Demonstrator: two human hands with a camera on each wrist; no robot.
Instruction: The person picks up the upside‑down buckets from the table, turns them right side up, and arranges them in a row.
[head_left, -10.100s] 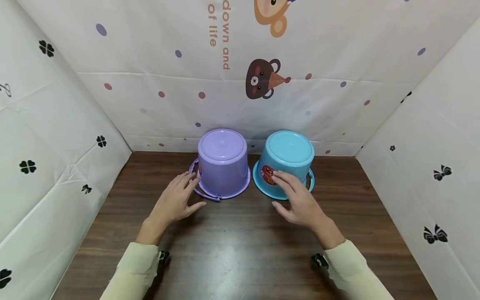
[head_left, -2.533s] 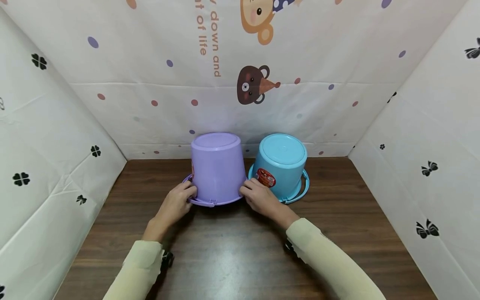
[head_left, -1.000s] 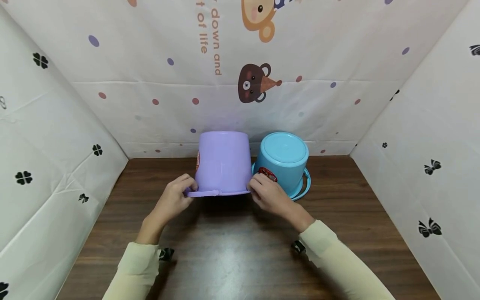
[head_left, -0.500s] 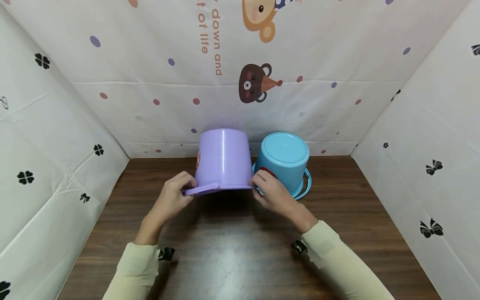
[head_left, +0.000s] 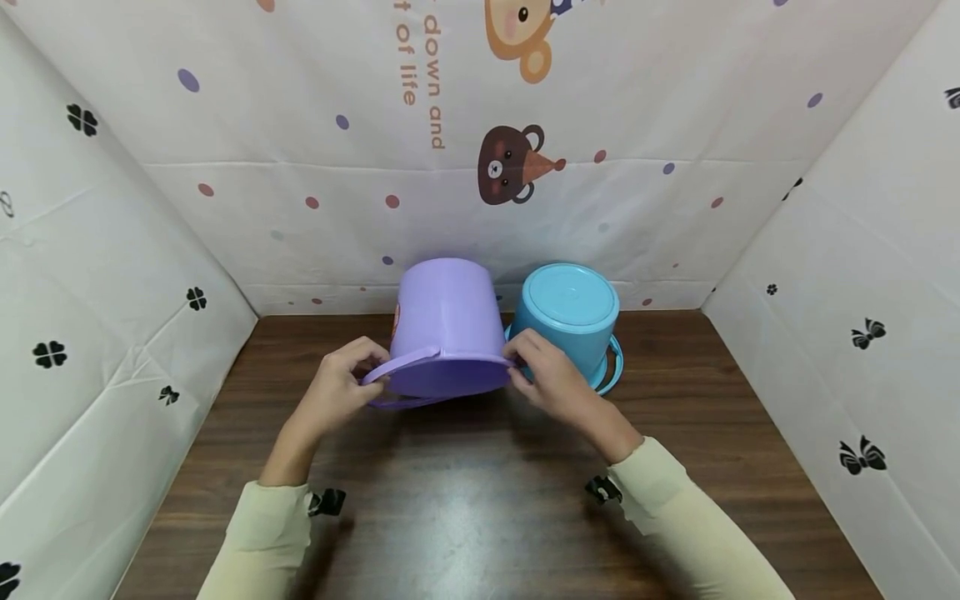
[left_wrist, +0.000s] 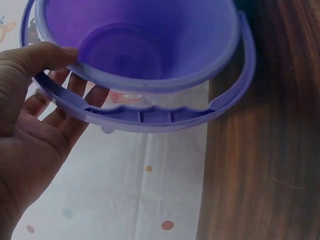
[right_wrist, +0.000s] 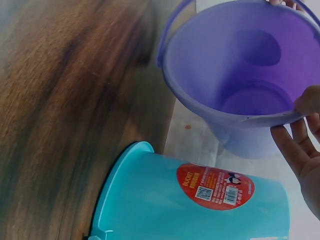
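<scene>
A purple bucket (head_left: 447, 312) is tipped on its side near the back wall, its open mouth facing toward me and down. My left hand (head_left: 339, 385) grips its left rim, with the handle (left_wrist: 155, 116) hanging past my fingers in the left wrist view. The right hand (head_left: 551, 375) pinches the opposite side of the rim, thumb inside and fingers outside in the right wrist view. Inside the purple bucket its round bottom (right_wrist: 257, 102) shows, with nothing lying on it. To the right a turquoise bucket (head_left: 572, 304) stands upside down, partly behind my right hand.
Both buckets are on a dark wooden table (head_left: 442, 500) close to a white printed back wall (head_left: 337, 183). Similar white sheets form the left wall (head_left: 97, 317) and the right wall (head_left: 832, 317). The turquoise bucket's handle (head_left: 617, 367) sticks out on its right.
Earlier the purple bucket stood upside down and my hands were apart from it. Both hands have since taken its rim and tilted its mouth up toward me. The turquoise bucket stays upside down.
</scene>
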